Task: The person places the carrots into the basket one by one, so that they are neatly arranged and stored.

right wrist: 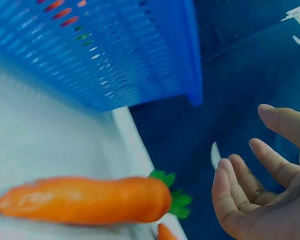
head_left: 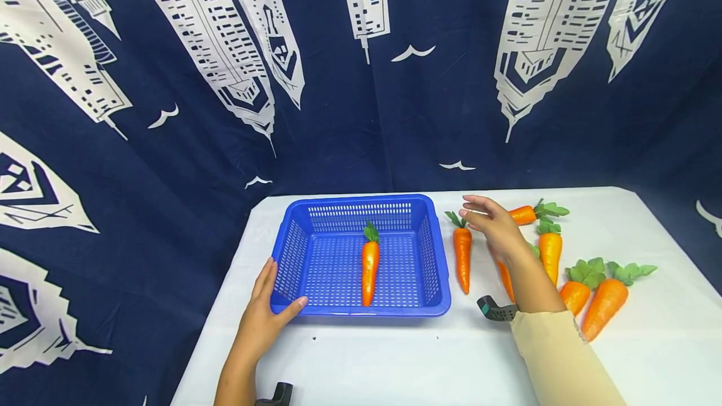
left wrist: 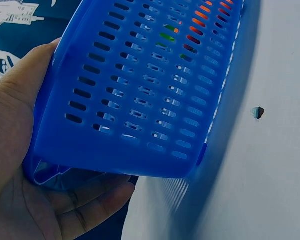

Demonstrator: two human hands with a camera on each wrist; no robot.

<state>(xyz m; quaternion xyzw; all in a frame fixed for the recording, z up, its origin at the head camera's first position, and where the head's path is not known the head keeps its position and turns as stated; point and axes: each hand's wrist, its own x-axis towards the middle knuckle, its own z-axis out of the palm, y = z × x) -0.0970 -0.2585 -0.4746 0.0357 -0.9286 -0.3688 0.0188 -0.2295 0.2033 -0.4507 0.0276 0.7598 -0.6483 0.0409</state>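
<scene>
A blue plastic basket (head_left: pixel 361 311) with slotted walls stands on the white table, and one orange carrot (head_left: pixel 369 271) with a green top lies inside it. My left hand (head_left: pixel 264 315) holds the basket's near left corner, the thumb over the front rim and the fingers along the left side, as the left wrist view (left wrist: pixel 20 150) also shows. My right hand (head_left: pixel 499 227) is raised right of the basket, fingers loosely bent and holding nothing. Nearest to it lies a slim carrot (head_left: pixel 462 259), seen lengthwise as an orange carrot (right wrist: pixel 90 200) in the right wrist view, apart from the fingers.
More carrots lie to the right: one at the back (head_left: pixel 523 215), a yellowish carrot (head_left: pixel 550 252), and a large carrot (head_left: pixel 605 306) beside a shorter one (head_left: pixel 575 296). My right forearm partly covers another carrot (head_left: pixel 504 277). Behind the table (head_left: pixel 383 362) hangs a dark blue patterned cloth (head_left: pixel 361 124).
</scene>
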